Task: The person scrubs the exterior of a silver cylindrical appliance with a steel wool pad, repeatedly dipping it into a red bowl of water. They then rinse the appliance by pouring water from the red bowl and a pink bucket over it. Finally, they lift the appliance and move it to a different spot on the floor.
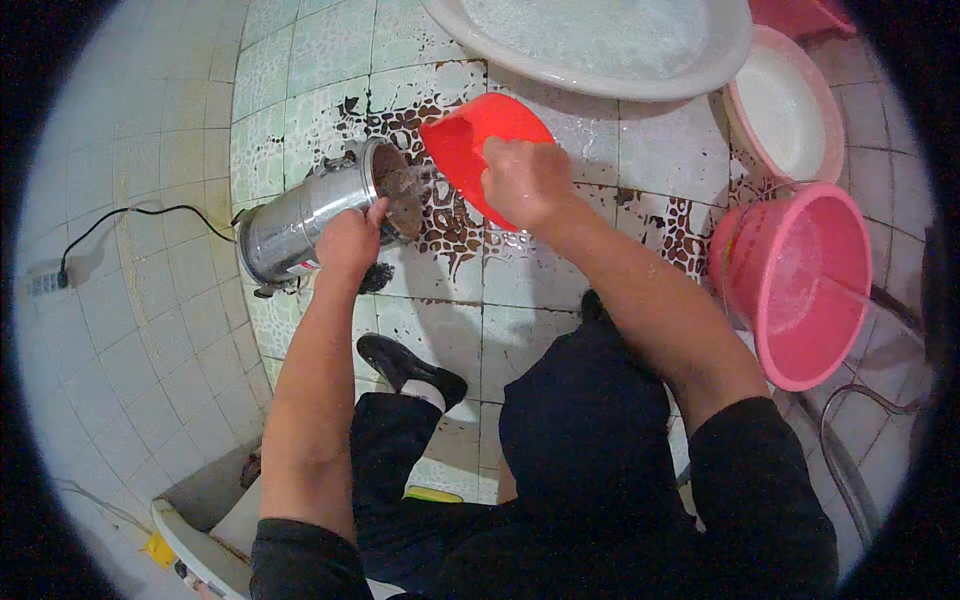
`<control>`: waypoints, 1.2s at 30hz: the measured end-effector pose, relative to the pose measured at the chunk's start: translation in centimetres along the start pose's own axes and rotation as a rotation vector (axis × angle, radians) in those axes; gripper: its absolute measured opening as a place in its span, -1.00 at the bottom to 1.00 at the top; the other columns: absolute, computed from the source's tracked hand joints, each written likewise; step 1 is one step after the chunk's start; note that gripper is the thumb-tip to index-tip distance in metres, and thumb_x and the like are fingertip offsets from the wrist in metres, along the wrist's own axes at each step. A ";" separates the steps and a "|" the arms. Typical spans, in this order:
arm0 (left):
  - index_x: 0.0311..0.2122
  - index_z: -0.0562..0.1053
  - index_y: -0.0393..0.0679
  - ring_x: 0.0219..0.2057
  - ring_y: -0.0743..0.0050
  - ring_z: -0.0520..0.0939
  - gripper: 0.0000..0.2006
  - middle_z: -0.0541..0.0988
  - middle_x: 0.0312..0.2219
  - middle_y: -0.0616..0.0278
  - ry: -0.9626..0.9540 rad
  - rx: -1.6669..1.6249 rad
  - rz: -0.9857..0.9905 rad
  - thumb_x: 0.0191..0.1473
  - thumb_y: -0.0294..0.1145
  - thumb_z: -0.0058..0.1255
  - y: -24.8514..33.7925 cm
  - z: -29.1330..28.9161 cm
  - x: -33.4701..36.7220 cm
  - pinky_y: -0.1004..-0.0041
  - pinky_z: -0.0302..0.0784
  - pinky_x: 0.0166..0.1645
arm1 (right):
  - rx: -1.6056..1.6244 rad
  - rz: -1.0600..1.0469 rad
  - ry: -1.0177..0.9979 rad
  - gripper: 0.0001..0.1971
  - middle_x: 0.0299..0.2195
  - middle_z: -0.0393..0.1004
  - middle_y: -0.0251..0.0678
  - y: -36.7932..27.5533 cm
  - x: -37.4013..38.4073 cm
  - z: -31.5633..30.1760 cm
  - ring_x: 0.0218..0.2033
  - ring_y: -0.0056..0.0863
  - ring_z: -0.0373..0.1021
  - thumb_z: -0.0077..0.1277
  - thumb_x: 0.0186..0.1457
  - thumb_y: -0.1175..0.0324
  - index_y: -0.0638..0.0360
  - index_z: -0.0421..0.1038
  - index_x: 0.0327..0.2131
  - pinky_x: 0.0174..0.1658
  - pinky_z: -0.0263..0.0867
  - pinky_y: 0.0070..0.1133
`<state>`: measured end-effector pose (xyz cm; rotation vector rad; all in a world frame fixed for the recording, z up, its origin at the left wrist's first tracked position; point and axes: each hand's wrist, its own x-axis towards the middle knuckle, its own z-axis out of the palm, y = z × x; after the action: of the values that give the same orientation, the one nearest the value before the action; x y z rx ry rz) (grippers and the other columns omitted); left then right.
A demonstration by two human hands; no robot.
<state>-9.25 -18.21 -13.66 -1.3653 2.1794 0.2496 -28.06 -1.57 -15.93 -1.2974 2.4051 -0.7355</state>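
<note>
A shiny metal canister [305, 222] with latches lies tilted on its side on the wet tiles, its mouth facing right. My left hand [350, 240] grips it near the rim, thumb at the edge. In my right hand [525, 185] is a red plastic scoop [495, 125], tipped toward the canister's mouth. Water [405, 190] splashes between the scoop and the canister's mouth. Dark muddy liquid [455, 215] has spread over the floor beneath them. The inside of the scoop is mostly hidden from me.
A large pale basin [570, 85] of sudsy water stands at the far side, beside a pink basin [835, 130]. To the right is a pink bucket [765, 330] with a hose into it. A black cable [140, 210] runs from the wall socket toward the canister.
</note>
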 end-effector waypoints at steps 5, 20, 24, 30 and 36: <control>-0.44 0.55 -0.32 -0.30 -0.18 0.58 -0.31 0.58 -0.41 -0.17 0.042 -0.285 0.074 0.11 0.25 -0.23 -3.7 4.1 -1.2 0.11 0.44 -0.15 | -0.021 0.092 0.160 -0.83 -0.60 0.40 -0.10 3.8 -5.1 -6.4 -0.55 -0.25 0.43 0.07 -0.13 0.33 0.20 0.33 -0.54 -0.49 0.30 -0.36; -0.20 0.43 -0.15 -0.50 0.46 0.60 -0.69 0.56 -0.47 0.27 -0.619 -1.273 -0.051 -0.11 -0.46 0.20 -0.7 6.4 -10.5 0.45 0.55 -0.48 | 0.107 0.572 0.710 -0.85 -0.56 0.41 -0.41 19.6 -31.4 -30.2 -0.57 -0.53 0.29 0.05 0.00 0.39 0.25 0.44 -0.36 -0.48 0.24 -0.53; -0.29 0.41 -0.16 -0.50 0.44 0.59 -0.78 0.54 -0.49 0.22 -0.435 -1.265 -0.126 -0.10 -0.50 0.15 -0.4 6.3 -10.0 0.42 0.60 -0.51 | -0.404 0.719 0.480 -0.80 -0.52 0.48 -0.07 23.8 -32.2 -25.9 -0.51 -0.14 0.42 0.06 -0.04 0.35 0.29 0.42 -0.38 -0.39 0.32 -0.31; -0.29 0.39 -0.22 -0.60 0.45 0.57 -0.68 0.52 -0.50 0.20 -0.314 -1.053 -0.094 -0.08 -0.25 0.18 2.3 4.2 -12.5 0.45 0.53 -0.65 | -0.404 0.855 0.188 -0.72 -0.43 0.50 0.07 32.6 -32.7 -22.1 -0.34 0.04 0.45 0.08 -0.06 0.29 0.32 0.44 -0.32 -0.26 0.35 -0.18; -0.28 0.44 -0.24 -0.49 0.40 0.59 -0.63 0.56 -0.44 0.15 -0.272 -0.940 -0.106 -0.07 -0.15 0.21 -0.1 5.6 -14.4 0.41 0.55 -0.61 | -0.284 0.798 0.136 -0.64 -0.32 0.49 0.10 33.4 -32.1 -20.6 -0.23 0.08 0.42 0.07 -0.08 0.34 0.37 0.38 -0.20 -0.17 0.35 -0.22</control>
<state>-2.37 -4.73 -10.47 -1.7527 1.7816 1.4577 -43.53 46.71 -17.25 -0.2666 2.8717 -0.2562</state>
